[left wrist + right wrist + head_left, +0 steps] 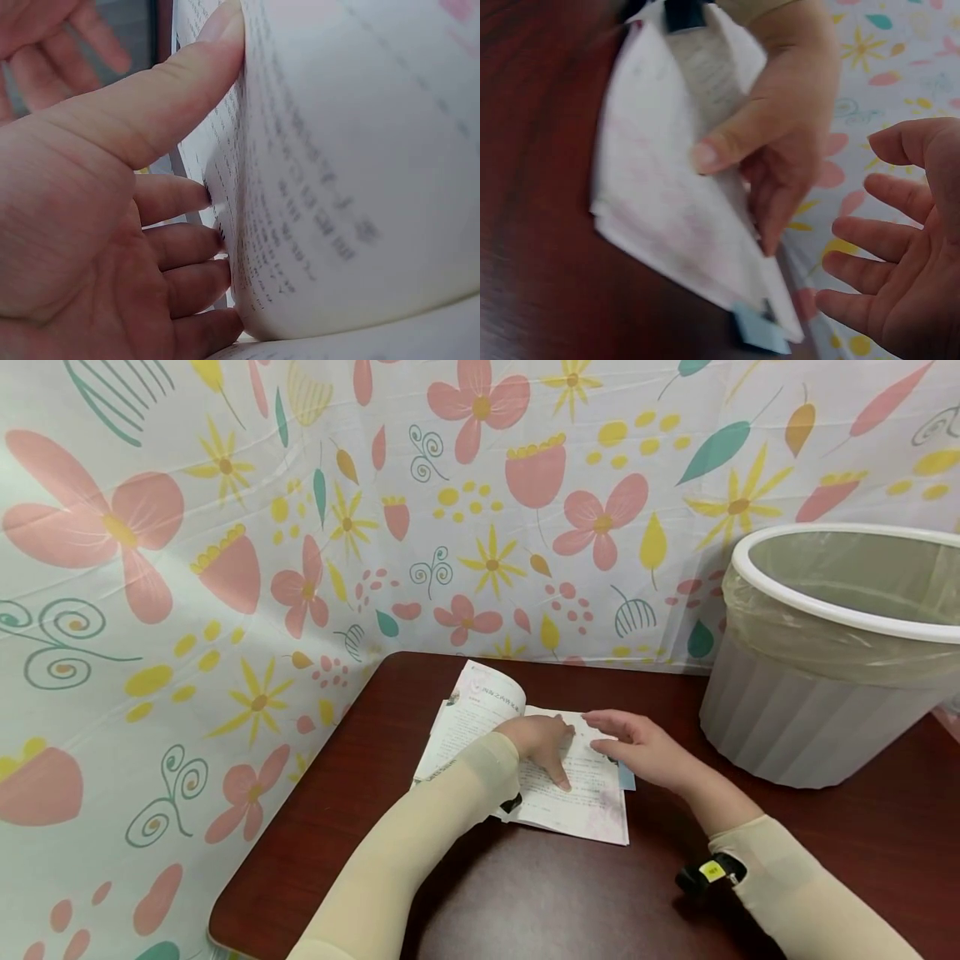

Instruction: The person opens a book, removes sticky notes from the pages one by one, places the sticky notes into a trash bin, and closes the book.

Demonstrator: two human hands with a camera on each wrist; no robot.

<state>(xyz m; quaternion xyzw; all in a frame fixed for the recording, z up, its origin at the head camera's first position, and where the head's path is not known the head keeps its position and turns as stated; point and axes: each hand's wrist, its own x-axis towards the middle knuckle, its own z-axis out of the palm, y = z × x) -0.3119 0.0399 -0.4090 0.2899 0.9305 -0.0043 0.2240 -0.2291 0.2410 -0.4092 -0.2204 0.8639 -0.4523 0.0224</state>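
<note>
An open book (592, 814) with printed text and pale pink decoration lies on the table; its left-hand pages curve up at the top. My left hand (538, 743) reaches over the middle and rests on the right-hand page, thumb and fingers spread apart. In the left wrist view the thumb (187, 82) and fingertips of that hand touch the paper. Just off the book's right edge, my right hand (648, 752) hovers with its fingers extended and nothing in them. A light blue piece (759, 330) sticks out from the book's edge.
The book rests on a dark reddish-brown table (322, 852). To the right stands a grey ribbed bin (780, 718) with a white rim and a clear liner. A flower-patterned cloth (487, 527) hangs behind and at the left.
</note>
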